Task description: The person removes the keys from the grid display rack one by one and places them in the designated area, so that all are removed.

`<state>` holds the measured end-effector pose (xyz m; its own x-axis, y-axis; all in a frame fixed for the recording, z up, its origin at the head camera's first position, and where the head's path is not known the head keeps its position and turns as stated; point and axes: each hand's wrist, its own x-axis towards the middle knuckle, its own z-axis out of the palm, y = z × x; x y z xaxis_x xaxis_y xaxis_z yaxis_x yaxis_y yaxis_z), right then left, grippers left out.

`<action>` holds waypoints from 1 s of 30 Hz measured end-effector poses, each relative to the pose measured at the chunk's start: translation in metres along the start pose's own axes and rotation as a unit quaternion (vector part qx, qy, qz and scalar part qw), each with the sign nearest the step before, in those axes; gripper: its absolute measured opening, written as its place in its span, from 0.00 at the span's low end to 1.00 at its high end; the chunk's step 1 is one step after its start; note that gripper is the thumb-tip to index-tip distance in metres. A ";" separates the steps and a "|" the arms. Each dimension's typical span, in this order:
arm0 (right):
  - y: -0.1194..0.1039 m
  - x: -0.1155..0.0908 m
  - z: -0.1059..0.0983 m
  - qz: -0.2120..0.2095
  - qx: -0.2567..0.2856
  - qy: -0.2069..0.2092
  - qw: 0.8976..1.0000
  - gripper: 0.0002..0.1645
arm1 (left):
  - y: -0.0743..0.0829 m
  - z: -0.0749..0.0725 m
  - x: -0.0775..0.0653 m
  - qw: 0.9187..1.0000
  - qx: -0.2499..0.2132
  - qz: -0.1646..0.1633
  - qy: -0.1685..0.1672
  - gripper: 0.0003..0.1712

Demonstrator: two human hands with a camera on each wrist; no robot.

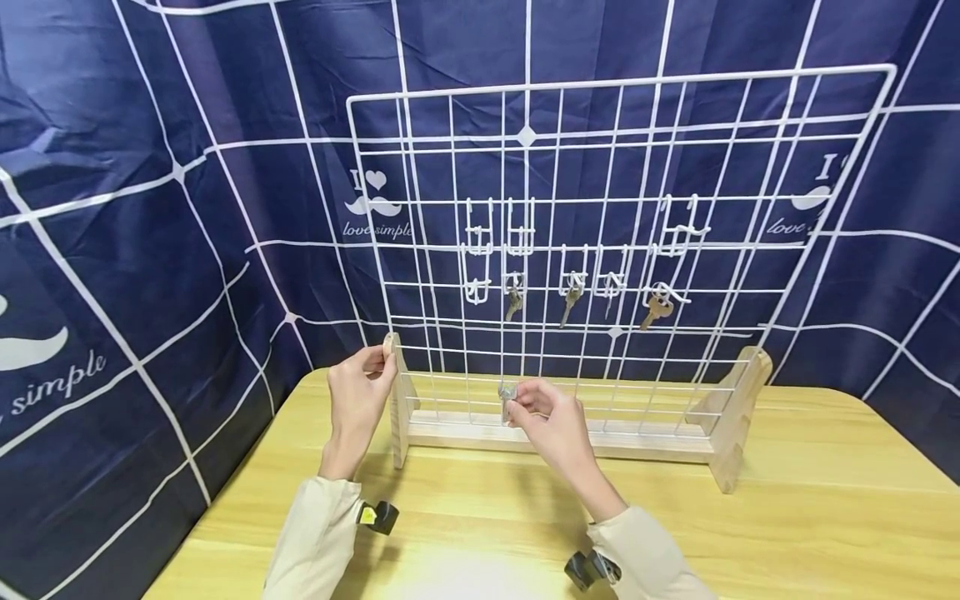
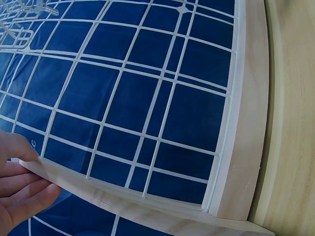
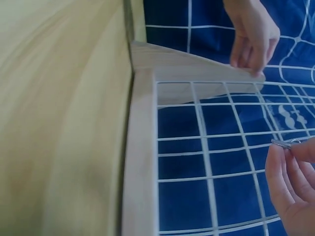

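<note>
My right hand (image 1: pixel 553 423) pinches a small silver key (image 1: pixel 506 398) between thumb and fingers, in front of the lower part of the white wire grid (image 1: pixel 622 77). In the right wrist view, the key (image 3: pixel 280 143) shows edge-on with a ring at the fingertips. My left hand (image 1: pixel 356 398) grips the upper tip of the wooden stand's left side piece (image 1: pixel 400 417). Its thumb and fingers lie on either side of the wood in the left wrist view. Keys hang from hooks on the grid, among them a brass key (image 1: pixel 657 310) at the right.
An unladen white hook (image 1: pixel 477 290) hangs left of the keys; more hooks (image 1: pixel 521 242) sit a row above. The stand's right side piece (image 1: pixel 738 417) and base bar (image 1: pixel 637 446) rest on the wooden table (image 1: pixel 465 508). A navy checked cloth (image 1: pixel 247 100) surrounds the table.
</note>
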<state>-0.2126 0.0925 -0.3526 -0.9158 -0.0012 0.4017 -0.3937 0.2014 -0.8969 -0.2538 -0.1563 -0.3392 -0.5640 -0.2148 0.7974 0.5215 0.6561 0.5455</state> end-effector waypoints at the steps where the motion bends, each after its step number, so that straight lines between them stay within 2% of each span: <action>1: 0.003 -0.001 0.000 0.006 0.000 -0.004 1.000 0.06 | 0.000 0.000 0.000 1.000 0.001 0.000 0.000 0.05; 11: 0.025 -0.009 0.004 0.064 -0.020 -0.045 0.997 0.07 | -0.001 0.000 -0.001 1.000 0.004 0.000 -0.001 0.05; 18: 0.032 -0.016 0.000 0.082 0.000 -0.073 0.994 0.09 | -0.001 0.001 -0.002 1.000 -0.010 0.006 0.001 0.05; 26: 0.040 -0.020 -0.002 0.131 0.023 -0.111 0.985 0.09 | -0.001 0.001 -0.002 1.000 0.003 0.010 0.003 0.05; 30: 0.044 -0.021 -0.003 0.166 0.028 -0.139 0.976 0.09 | 0.000 0.001 -0.002 1.000 0.003 0.003 0.002 0.05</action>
<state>-0.2098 0.1044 -0.3996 -0.9769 -0.2116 0.0285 -0.0680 0.1819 -0.9810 -0.2530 -0.1551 -0.3408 -0.5587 -0.2143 0.8012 0.5206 0.6613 0.5400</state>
